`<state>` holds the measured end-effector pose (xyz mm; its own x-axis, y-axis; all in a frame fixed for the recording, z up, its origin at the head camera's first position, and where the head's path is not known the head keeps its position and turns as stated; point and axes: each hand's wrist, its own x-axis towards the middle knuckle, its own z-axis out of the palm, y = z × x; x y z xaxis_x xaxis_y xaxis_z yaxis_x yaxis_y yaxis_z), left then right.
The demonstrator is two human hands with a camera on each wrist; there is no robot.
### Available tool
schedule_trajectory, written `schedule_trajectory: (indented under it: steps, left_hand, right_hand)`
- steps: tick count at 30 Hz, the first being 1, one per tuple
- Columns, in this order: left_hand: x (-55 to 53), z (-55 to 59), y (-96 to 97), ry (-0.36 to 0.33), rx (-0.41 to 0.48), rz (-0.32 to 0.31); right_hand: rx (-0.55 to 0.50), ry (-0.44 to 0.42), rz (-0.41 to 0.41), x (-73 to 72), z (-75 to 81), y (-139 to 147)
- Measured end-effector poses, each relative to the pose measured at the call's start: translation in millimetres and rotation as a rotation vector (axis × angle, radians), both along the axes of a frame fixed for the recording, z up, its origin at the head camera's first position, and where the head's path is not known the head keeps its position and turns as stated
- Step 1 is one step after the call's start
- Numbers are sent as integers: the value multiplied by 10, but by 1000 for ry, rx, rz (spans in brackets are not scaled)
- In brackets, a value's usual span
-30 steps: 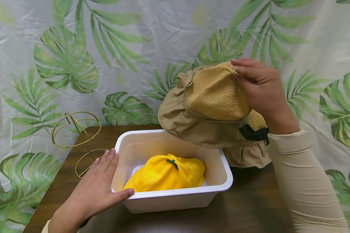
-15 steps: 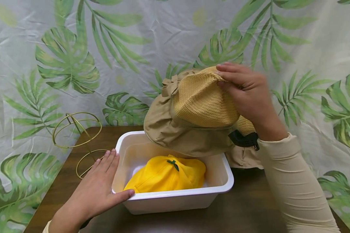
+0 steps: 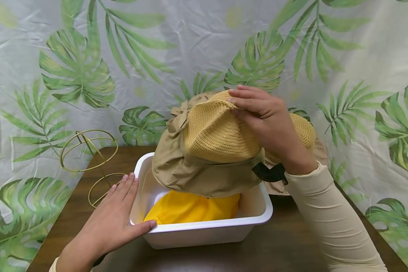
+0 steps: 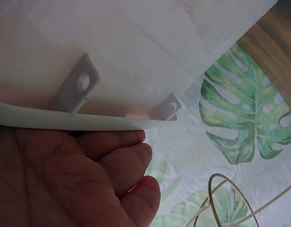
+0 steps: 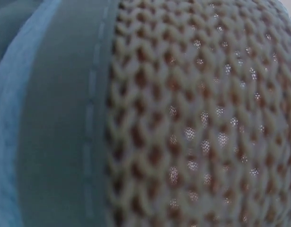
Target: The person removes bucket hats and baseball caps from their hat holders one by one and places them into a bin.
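My right hand (image 3: 268, 124) pinches the crown of a tan sun hat (image 3: 221, 132) with a knitted top, a wide cloth brim and a bow on its left side. The hat hangs over a white plastic tub (image 3: 204, 226), its brim covering the tub's back rim. Inside the tub lies a yellow cap (image 3: 193, 207), partly hidden under that brim. My left hand (image 3: 105, 217) rests on the tub's left corner with fingers straight along the rim. In the left wrist view its fingers lie beneath the rim lip (image 4: 88, 124). Close knit (image 5: 202, 113) fills the right wrist view.
Behind my right wrist stands another knitted tan hat (image 3: 304, 132). A gold wire stand (image 3: 88, 151) with round hoops is at the table's left back. The dark wooden table (image 3: 285, 226) meets a leaf-print cloth (image 3: 204, 49) hanging behind it.
My right hand has carried the tan hat left and down, from the tub's back right to over its middle, covering more of the yellow cap. The left hand stays put.
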<state>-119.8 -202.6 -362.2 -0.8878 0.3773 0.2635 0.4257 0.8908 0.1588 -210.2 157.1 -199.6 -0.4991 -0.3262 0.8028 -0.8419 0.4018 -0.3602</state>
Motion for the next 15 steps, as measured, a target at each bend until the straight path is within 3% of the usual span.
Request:
schedule_trajectory:
  steps: [5, 15]
  left_hand:
    - [3, 0, -1, 0, -2, -1]
    - [13, 8, -1, 0, 9, -5]
  right_hand:
    - [53, -32, 22, -15, -124, -84]
    - [157, -8, 73, -13, -261, -248]
